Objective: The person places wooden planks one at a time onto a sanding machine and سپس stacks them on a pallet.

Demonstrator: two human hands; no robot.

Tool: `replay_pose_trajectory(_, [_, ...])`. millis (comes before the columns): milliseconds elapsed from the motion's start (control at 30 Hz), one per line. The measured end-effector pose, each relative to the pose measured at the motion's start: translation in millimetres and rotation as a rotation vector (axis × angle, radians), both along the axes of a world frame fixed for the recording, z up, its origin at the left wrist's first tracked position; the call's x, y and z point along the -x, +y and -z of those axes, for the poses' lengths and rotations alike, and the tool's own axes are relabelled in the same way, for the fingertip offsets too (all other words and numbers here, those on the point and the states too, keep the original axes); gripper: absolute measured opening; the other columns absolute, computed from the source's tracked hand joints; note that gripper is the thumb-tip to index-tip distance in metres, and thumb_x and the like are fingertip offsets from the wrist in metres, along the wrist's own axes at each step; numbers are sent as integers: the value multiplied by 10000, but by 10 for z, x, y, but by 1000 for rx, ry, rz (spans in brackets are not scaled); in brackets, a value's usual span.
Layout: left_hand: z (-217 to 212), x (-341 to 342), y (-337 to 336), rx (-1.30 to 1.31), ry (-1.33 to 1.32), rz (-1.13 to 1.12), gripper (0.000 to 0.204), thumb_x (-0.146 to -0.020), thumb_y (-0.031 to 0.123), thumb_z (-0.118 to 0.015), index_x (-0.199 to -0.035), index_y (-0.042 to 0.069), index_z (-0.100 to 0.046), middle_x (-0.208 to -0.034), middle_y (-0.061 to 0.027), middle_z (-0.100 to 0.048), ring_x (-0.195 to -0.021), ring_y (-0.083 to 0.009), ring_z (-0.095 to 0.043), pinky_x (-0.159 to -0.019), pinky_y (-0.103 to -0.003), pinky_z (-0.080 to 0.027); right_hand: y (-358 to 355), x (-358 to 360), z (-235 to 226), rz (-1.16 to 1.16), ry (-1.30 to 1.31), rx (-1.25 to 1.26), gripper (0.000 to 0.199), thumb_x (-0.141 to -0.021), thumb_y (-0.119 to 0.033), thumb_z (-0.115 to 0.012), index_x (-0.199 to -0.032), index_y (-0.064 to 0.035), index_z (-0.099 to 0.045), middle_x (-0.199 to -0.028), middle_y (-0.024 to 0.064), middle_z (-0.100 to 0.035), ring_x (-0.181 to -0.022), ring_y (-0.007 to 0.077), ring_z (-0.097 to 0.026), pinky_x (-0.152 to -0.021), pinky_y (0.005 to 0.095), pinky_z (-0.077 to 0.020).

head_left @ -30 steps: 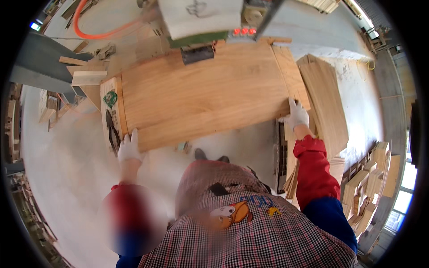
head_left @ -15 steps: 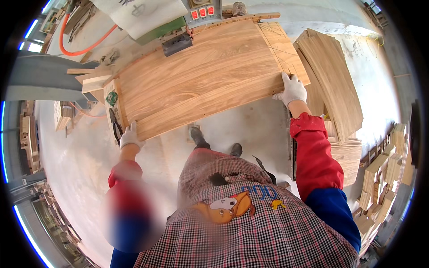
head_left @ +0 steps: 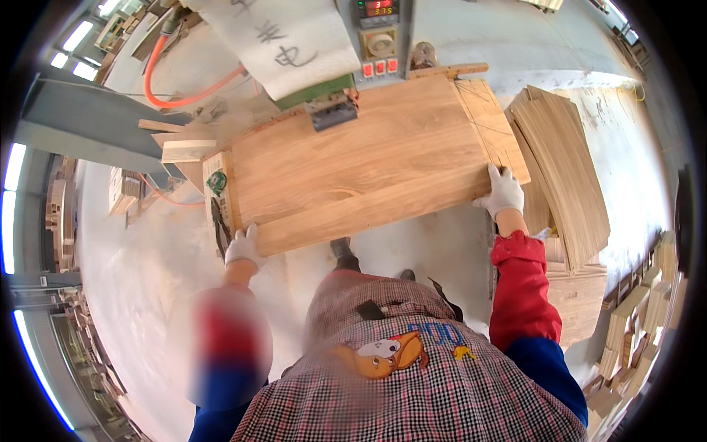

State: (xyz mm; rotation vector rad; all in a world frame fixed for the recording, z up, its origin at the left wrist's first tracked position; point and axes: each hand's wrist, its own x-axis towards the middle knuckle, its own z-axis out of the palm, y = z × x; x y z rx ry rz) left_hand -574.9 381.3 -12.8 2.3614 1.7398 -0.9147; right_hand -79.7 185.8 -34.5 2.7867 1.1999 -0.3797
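The wide wooden panel [head_left: 368, 166] lies flat against the machine [head_left: 368, 37]. The left hand [head_left: 243, 247] and right hand [head_left: 503, 193], both gloved, have fingers clamped on its near corners. It looks stiff, fairly heavy and smooth-faced, best gripped at opposite edges.

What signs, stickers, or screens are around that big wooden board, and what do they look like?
Paper sheet: white, dark brush marks, draped over the machine beyond the wooden board.
Control panel: grey, red-lit digit display, round dial, red buttons, top centre.
Sticker: small, green and white, at the board's left end.
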Motion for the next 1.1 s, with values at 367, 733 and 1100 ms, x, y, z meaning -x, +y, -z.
replay_pose_trajectory(367, [88,71,31,0,-30,0,1003,-598,367,-811,-1395,108,-260,-1236,-221,-415,-1071,-360,-544,-883,-399,-489,43,7,-21,1,-17,62,943,-553,-343,-855,-1343,-159,-373,-1250,157,-450,-1138,335,-493,-838,405,-520])
replay_pose_trajectory(733, [66,64,27,0,-25,16,1002,-600,368,-810,-1396,119,-256,-1208,-212,-416,-1065,-355,-545,-873,-391,-490,30,-1,-4,15,-13,64,965,-557,-360,-852,-1363,-167,-357,-1289,166,-433,-1150,334,-488,-852,404,-517])
replay_pose_trajectory(1100, [109,97,12,-30,-21,15,1021,-581,357,-823,-1391,125,-247,-1207,-210,-413,-1052,-361,-548,-869,-398,-493,28,-1,10,13,-14,78,980,-564,-379,-846,-1375,-160,-340,-1297,173,-427,-1164,335,-475,-875,397,-503])
